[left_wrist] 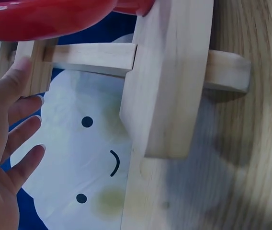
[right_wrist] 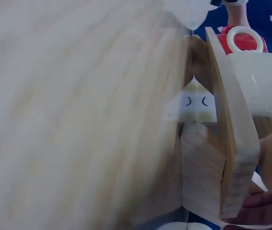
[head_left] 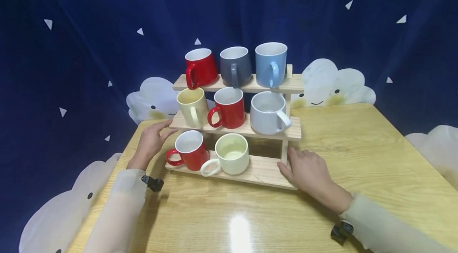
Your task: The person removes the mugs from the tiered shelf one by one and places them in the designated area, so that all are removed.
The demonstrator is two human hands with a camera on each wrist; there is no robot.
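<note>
A three-tier wooden display rack stands on the table, holding several mugs. My left hand holds the left end of its middle shelf; the left wrist view shows the thumb against the wood and the other fingers spread beside it. At the lower right end, my right hand grips the rack by the upright, thumb in front and fingers partly hidden behind. The top shelf bears a red mug, a dark grey mug and a light blue mug.
On the middle shelf sit a pale yellow mug, a red mug and a white mug. A red mug and a cream mug occupy the bottom shelf. Behind the wooden table hangs a dark blue curtain.
</note>
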